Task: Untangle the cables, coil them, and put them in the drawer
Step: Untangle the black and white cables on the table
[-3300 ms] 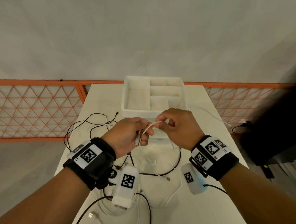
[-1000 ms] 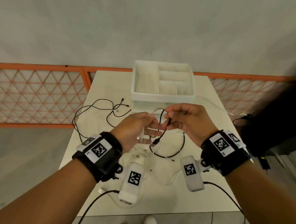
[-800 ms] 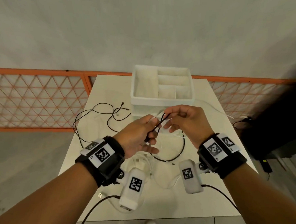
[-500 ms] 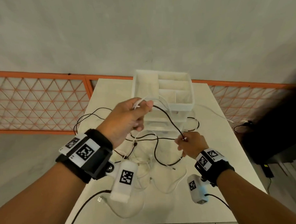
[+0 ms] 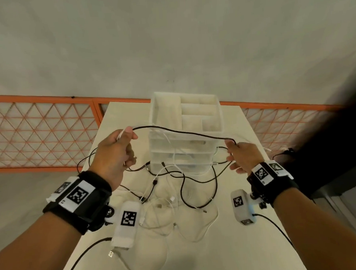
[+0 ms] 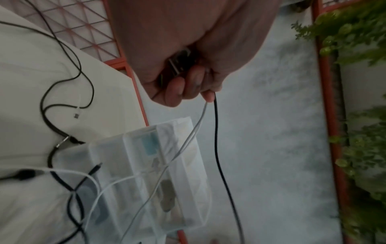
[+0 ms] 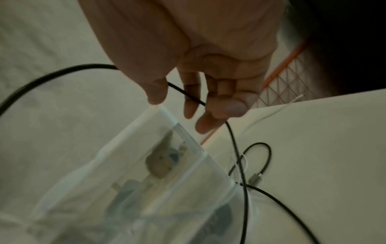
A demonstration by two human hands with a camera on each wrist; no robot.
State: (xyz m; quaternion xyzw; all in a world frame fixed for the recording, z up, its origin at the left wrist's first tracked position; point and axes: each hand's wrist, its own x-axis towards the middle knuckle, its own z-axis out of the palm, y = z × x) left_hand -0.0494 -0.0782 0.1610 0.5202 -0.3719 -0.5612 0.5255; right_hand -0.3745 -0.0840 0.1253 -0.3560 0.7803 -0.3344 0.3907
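Black cable [image 5: 185,132] and white cable [image 5: 167,139] cross a translucent white drawer unit [image 5: 186,146], centre frame, before an orange lattice fence [image 5: 38,131] at left.

Drawer unit [image 5: 186,146] at table [image 5: 249,224] rear centre; tangled cables [image 5: 176,197] on table before it.

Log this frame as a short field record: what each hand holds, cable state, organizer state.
left hand: holds one end of the black cable plus a white cable
right hand: black cable runs between thumb and fingers
black cable: stretched in the air between the hands, in front of the drawer organizer
other cables: tangled on the table
top tray: no cables visible in it
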